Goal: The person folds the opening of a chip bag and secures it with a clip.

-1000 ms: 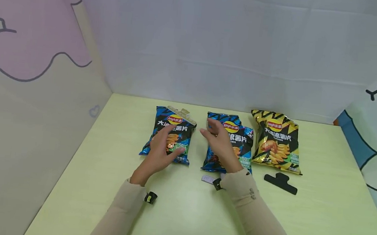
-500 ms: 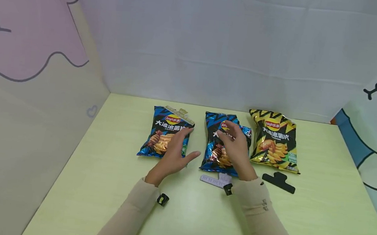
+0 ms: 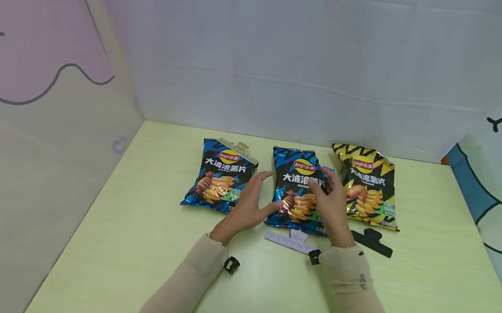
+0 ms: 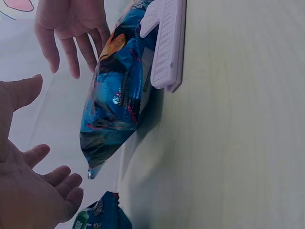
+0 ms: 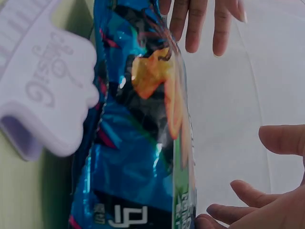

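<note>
Flanking a blue-and-black foil chip bag point(image 3: 295, 193): left hand point(image 3: 248, 207) on one side, right hand point(image 3: 333, 205) on the other

Lying face up on a pale yellow-green tabletop point(image 3: 100, 263), the bag sits between two bare hands, its long axis running away from the person. Judging by that stance, its width rather than its length is what separates the two palms. From the left hand the bag lies to the right, with the thumb reaching to its lower left edge; from the right hand it lies to the left, with the fingers over its upper right corner. The right looks the nearer of the two, though no view settles whether either is touching the foil.

Neither hand holds anything. The left's thumb stands wide of its fingers; the right's thumb and gently bent fingers are parted too.

Just beside the bag's near end rests a lilac plastic clip point(image 3: 290, 240), laid crosswise. To the left is a second blue chip bag with a beige clip point(image 3: 240, 150) on its top corner; to the right, a yellow-and-black foil chip bag point(image 3: 372, 188) above a black plastic clip point(image 3: 373, 242).
</note>
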A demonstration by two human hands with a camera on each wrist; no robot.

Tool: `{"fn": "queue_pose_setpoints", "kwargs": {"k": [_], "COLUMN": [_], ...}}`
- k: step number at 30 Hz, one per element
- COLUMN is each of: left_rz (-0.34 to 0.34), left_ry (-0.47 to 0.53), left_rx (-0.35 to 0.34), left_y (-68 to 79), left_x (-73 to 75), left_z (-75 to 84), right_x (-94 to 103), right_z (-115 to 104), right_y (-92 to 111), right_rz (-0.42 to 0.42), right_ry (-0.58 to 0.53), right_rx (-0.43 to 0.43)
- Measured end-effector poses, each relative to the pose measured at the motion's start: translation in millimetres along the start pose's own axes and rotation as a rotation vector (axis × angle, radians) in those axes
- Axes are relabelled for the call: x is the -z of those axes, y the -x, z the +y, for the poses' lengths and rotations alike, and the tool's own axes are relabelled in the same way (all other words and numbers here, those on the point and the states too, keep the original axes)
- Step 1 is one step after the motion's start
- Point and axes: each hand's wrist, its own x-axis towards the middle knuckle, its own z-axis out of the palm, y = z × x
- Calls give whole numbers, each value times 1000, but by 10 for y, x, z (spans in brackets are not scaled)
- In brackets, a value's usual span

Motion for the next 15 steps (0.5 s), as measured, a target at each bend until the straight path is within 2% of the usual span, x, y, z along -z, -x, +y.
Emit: {"fn": "queue_pose_setpoints", "kwargs": {"k": [4,11,15], "left_rz": [-9,-34,-47], "left_ry": [-5,20,33], "left_rx": [27,116,123], "left_y": [-29,-40,-55], "left_x": [-34,-86,-124], "left_z": [-8,-14,-10], "right_x": [10,22,59], "right_z": [14,70,103], "right_y": [-4,-5,-11], "right_rz": [16,46,62], "right_ry": [-5,5,-20], "right_rx": [-36,-106,-142]}}
